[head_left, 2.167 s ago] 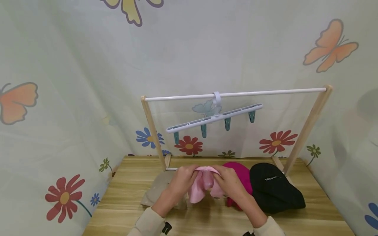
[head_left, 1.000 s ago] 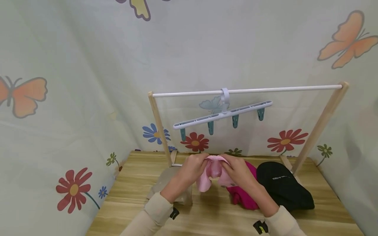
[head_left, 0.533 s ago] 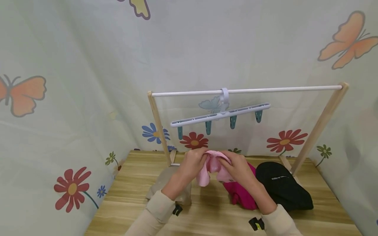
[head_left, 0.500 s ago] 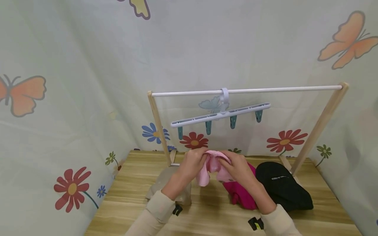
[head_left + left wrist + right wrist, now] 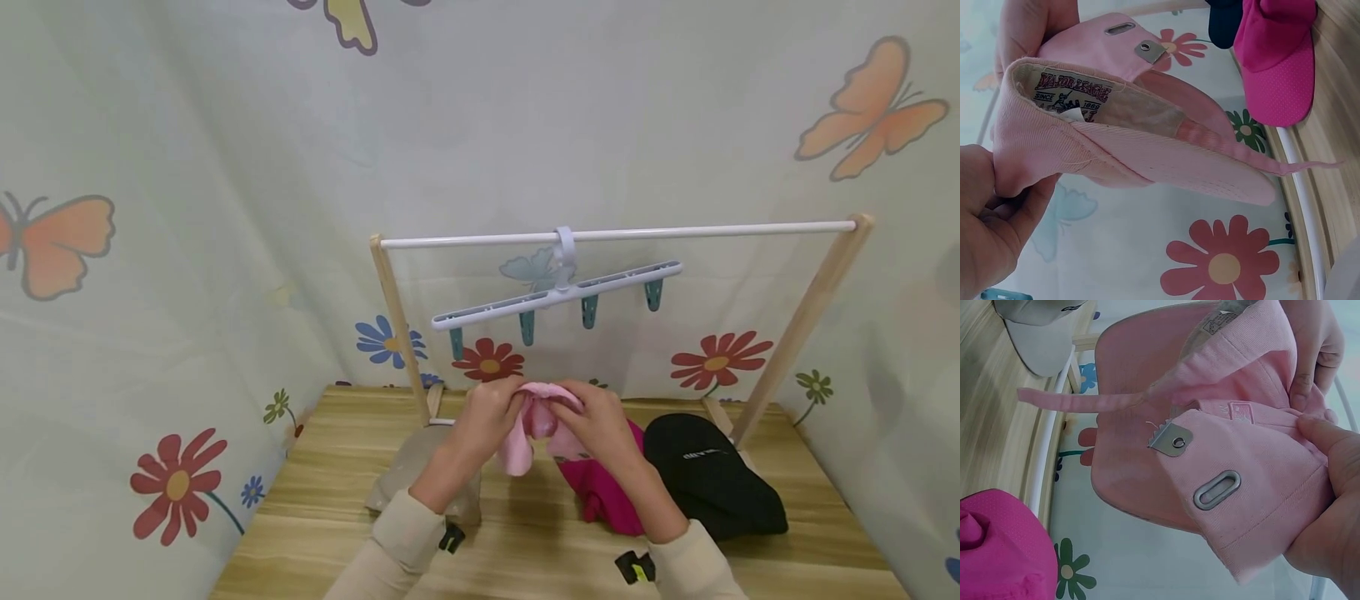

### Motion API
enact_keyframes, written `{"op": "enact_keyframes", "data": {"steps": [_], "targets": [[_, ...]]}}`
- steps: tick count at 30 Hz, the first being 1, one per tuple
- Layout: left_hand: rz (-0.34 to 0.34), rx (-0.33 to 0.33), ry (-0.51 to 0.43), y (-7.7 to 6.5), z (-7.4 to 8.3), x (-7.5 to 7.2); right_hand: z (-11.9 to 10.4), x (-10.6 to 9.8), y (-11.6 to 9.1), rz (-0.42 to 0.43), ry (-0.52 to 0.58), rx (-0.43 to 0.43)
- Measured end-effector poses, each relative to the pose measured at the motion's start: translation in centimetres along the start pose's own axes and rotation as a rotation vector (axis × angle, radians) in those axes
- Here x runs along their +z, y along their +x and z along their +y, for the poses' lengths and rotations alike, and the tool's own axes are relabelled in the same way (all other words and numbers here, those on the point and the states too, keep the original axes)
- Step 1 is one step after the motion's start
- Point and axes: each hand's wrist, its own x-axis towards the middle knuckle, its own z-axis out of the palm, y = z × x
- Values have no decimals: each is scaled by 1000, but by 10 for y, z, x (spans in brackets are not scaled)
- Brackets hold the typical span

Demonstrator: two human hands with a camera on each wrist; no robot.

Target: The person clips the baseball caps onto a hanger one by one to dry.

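Observation:
A pink baseball cap (image 5: 515, 450) hangs above the table from both hands. My left hand (image 5: 482, 423) pinches one side of its crown, and my right hand (image 5: 602, 427) grips the other side. In the left wrist view the sweatband (image 5: 1129, 111) with a printed label shows inside the cap, near the left hand's curled fingers (image 5: 1035, 209). The right wrist view shows the strap (image 5: 1085, 402) hanging loose, with a metal buckle (image 5: 1174, 439) and an oval eyelet (image 5: 1217, 490) on the opposite flap. The brim points down.
Behind the hands, a white hanger (image 5: 561, 293) with several teal clips (image 5: 588, 312) hangs on a rack's rod (image 5: 712, 232). On the wooden table (image 5: 315, 467) lie a beige cap (image 5: 408, 475) at left, and a magenta cap (image 5: 611, 500) and black cap (image 5: 705, 479) at right.
Compared with about two seconds ago, both hands hold the pink cap slightly higher, nearer the hanger. Over the last half second the hands hardly move, while the head view shifts a little.

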Motion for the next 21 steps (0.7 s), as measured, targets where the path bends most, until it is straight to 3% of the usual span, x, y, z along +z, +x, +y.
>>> {"op": "enact_keyframes", "data": {"steps": [12,21], "targets": [[-21,-20,-13,6,6,-4,-4,-4,4,39,7,-3],[9,42,19,11,4,-3,-5,-6,7,49,4,18]]}}
